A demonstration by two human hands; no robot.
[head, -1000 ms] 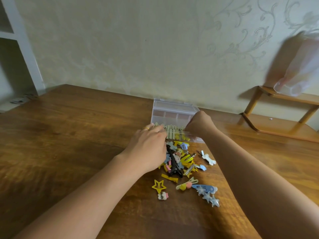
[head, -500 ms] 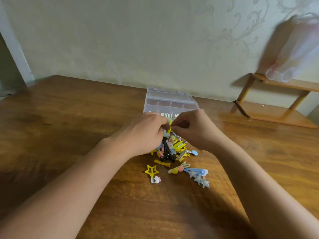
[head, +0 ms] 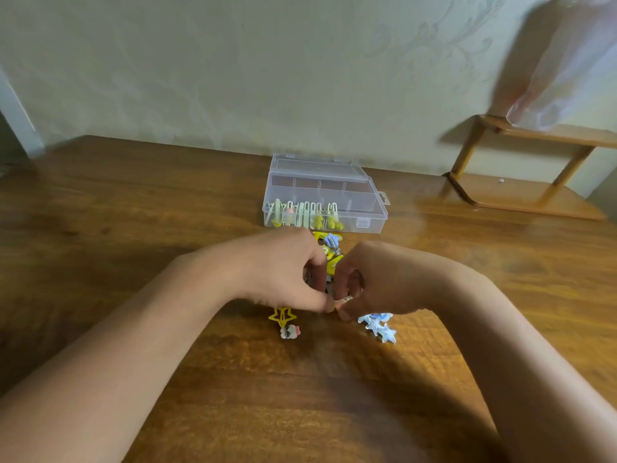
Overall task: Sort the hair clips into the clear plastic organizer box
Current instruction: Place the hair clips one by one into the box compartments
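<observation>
Both hands meet over the clip pile on the table: left hand and right hand pinch one small clip together. Organizer box sits open just behind, pale clips in its front row.

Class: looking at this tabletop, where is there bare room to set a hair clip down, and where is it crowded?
Bare wood lies left of the clear plastic organizer box and on the near brown wooden table below the yellow star-shaped clip. Crowded: between box and both hands, left hand and right hand, over the clip pile.
</observation>
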